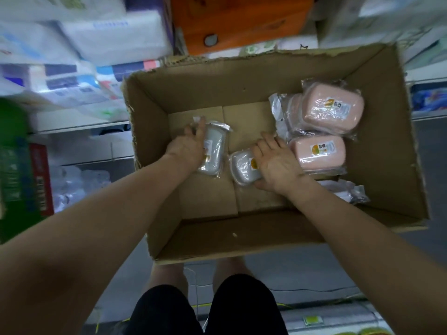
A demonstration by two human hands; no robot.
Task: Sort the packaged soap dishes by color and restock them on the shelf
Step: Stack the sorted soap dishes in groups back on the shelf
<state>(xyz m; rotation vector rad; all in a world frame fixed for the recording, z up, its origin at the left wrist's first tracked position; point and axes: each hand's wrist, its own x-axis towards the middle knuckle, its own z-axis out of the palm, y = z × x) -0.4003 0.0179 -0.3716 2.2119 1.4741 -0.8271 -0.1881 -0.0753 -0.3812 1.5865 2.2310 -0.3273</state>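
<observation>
An open cardboard box (387, 151) stands on the floor below me. Inside it, my left hand (187, 147) grips a grey packaged soap dish (214, 148) standing on its edge. My right hand (275, 163) holds a second grey packaged soap dish (243, 169), thumb under it and fingers spread over its top. At the box's right side lie pink packaged soap dishes: one on top (332, 108), one nearer me (319, 153), and a third (294, 105) partly hidden behind the top one. A clear wrapped item (348, 191) lies by the right wall.
Shelves with white and blue packaged goods (72, 56) rise at the left and behind the box. An orange pack (242, 20) sits above the box. A green and red carton (21, 170) stands at the left. My legs are below the box on the grey floor.
</observation>
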